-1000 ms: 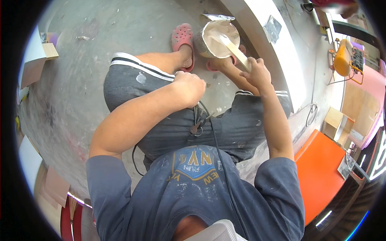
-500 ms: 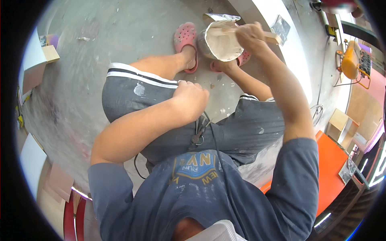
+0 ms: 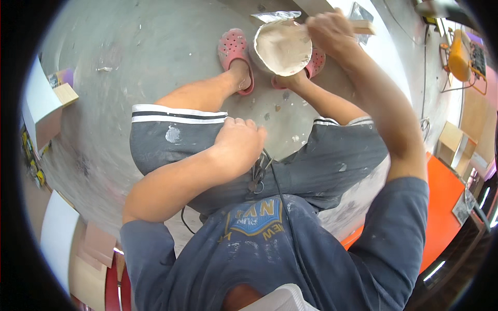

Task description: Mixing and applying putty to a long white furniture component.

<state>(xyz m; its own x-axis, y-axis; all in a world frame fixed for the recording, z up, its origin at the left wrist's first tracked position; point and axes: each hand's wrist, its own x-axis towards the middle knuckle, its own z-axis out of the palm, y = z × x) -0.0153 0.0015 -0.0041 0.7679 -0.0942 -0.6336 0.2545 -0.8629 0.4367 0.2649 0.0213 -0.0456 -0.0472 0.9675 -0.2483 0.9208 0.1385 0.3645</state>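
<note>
My right hand is wrapped round a pale wooden stick, whose square end sticks out past the hand. It is at the right rim of a round bucket on the floor between my feet. Cream-coloured paste shows inside the bucket and coats its ragged rim. A crumpled silvery flap stands at the bucket's far edge. My left hand rests closed on my left thigh, knuckles up; its palm is hidden.
My pink clogs flank the bucket. A paste-smeared flat plate lies on the white strip beyond my right hand. An orange machine stands at far right, near an orange panel. Boards line the left side.
My right hand has moved slightly up and right with the stick, and the stick no longer lies visibly across the bucket. My left hand stays on the thigh.
</note>
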